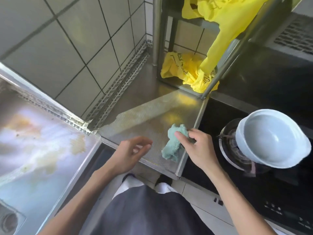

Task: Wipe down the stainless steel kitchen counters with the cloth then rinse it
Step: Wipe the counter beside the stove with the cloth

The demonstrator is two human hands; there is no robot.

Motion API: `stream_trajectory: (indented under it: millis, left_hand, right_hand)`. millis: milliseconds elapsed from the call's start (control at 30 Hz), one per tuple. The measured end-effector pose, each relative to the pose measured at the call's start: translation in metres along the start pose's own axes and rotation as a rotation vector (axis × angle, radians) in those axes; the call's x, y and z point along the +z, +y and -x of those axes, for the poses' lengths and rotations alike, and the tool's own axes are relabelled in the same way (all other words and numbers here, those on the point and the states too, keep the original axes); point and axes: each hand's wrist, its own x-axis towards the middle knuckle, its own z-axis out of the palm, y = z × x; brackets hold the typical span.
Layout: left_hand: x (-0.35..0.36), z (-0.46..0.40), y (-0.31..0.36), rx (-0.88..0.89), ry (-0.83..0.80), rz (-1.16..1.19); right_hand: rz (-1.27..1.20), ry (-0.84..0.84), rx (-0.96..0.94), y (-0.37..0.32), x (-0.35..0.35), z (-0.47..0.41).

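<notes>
A crumpled teal cloth (pixel 174 145) lies on the textured stainless steel counter (pixel 144 119), near its right front corner. My right hand (pixel 196 148) grips the cloth from the right, thumb on top. My left hand (pixel 130 153) hovers just left of it over the counter's front edge, fingers loosely curled and apart, holding nothing. A second steel counter (pixel 42 141) at the left carries yellowish smears and stains.
A black stove (pixel 254 192) sits right of the counter with a pale blue pot (pixel 271 138) on its burner. Yellow cloths (pixel 186 70) hang from and lie under a metal rack at the back. A sink drain (pixel 9 221) shows at bottom left. Tiled wall behind.
</notes>
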Motion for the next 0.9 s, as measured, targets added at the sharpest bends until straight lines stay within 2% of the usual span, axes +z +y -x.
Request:
stream_trajectory:
  millis: [100, 167, 300, 400, 500, 600, 733, 833, 900]
  left_hand:
    - [0.003, -0.032, 0.008, 0.092, -0.050, -0.078]
    - [0.003, -0.049, 0.010, 0.121, -0.058, -0.114]
    - [-0.008, -0.073, 0.005, 0.134, 0.064, -0.104]
    - [-0.032, -0.081, 0.002, 0.166, 0.082, -0.101]
    - [-0.057, -0.087, 0.001, 0.183, -0.043, -0.033]
    - [-0.062, -0.089, 0.004, 0.104, -0.170, 0.223]
    - [-0.045, -0.082, 0.000, -0.084, -0.212, 0.442]
    - [-0.015, -0.066, -0.015, -0.207, -0.268, 0.489]
    - [0.014, -0.055, -0.028, -0.313, -0.313, 0.489]
  right_hand:
    - [-0.033, -0.009, 0.027, -0.004, 0.012, -0.020]
    - [-0.147, -0.031, 0.075, -0.010, 0.020, -0.030]
    - [-0.458, -0.065, 0.276, -0.015, 0.024, -0.047]
    - [-0.425, -0.028, 0.275, -0.015, 0.015, -0.054]
    - [-0.277, 0.061, 0.214, -0.013, 0.012, -0.054]
    - [-0.396, 0.056, 0.271, -0.008, 0.016, -0.048]
    - [-0.526, 0.112, 0.395, -0.002, 0.022, -0.034]
    - [-0.485, 0.114, 0.479, 0.017, 0.030, -0.014]
    - [-0.373, 0.151, 0.530, 0.035, 0.037, -0.001]
